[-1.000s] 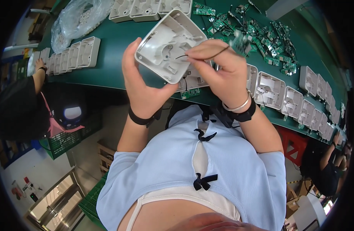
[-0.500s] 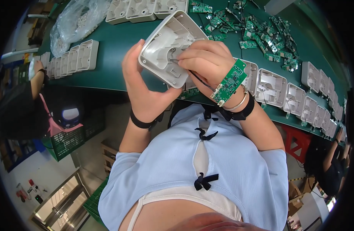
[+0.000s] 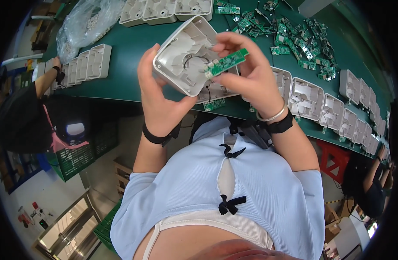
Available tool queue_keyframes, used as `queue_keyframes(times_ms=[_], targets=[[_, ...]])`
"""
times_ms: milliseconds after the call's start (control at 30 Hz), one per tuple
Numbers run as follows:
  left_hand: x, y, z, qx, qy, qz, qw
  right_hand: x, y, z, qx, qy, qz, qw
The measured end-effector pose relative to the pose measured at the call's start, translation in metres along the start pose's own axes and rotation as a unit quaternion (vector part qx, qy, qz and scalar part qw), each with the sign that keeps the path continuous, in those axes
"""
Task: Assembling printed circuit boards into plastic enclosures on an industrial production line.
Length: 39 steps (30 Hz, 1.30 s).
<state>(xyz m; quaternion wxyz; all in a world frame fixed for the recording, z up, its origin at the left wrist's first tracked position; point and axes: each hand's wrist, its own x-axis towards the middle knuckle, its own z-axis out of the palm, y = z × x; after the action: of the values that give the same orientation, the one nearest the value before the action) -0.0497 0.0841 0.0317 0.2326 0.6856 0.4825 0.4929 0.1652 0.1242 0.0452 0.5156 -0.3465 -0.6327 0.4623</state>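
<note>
A light grey plastic housing (image 3: 170,57), open side facing up, is tilted above the table's near edge. My left hand (image 3: 157,97) grips it by its left side and lower corner, fingers and thumb wrapped round. In my right hand (image 3: 251,78) a green circuit board (image 3: 227,64) is held between thumb and fingers, just over the housing's right wall. A thin dark cable (image 3: 195,58) curves inside the housing, near the board's connector end. Behind my right hand, another housing lies on the table, with a circuit board (image 3: 214,105) hanging from its cable at the edge.
Loose circuit boards (image 3: 294,41) are heaped at the back right of the green table (image 3: 125,56). Rows of housings (image 3: 306,99) stand on the right and left. A clear plastic bag (image 3: 88,26) lies back left. A co-worker's arm (image 3: 45,82) reaches in at left; another person (image 3: 372,186) is at right.
The board, which was dangling over my right wrist, is now in my right hand's fingers. That hand has let go of the cable inside the housing. The housing has tipped slightly.
</note>
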Motion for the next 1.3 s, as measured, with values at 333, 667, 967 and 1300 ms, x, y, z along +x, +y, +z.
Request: queue_keyframes(times_ms=[333,667,967,1300], targets=[[0.002,0.001,-0.016,-0.011,0.035,-0.027,0.999,0.008,-0.003,-0.018,-0.239,-0.095,-0.169,0.952],[-0.019,-0.002,-0.03,-0.118,0.066,-0.105,0.985,-0.003,-0.001,0.014,-0.242,-0.125,-0.228,0.935],[-0.04,-0.007,-0.053,-0.153,0.08,-0.146,0.974,-0.005,0.013,0.051,-0.172,-0.117,-0.204,0.957],[-0.082,-0.046,-0.094,-0.175,0.072,-0.159,0.969,-0.009,0.019,0.109,-0.229,-0.147,-0.183,0.945]])
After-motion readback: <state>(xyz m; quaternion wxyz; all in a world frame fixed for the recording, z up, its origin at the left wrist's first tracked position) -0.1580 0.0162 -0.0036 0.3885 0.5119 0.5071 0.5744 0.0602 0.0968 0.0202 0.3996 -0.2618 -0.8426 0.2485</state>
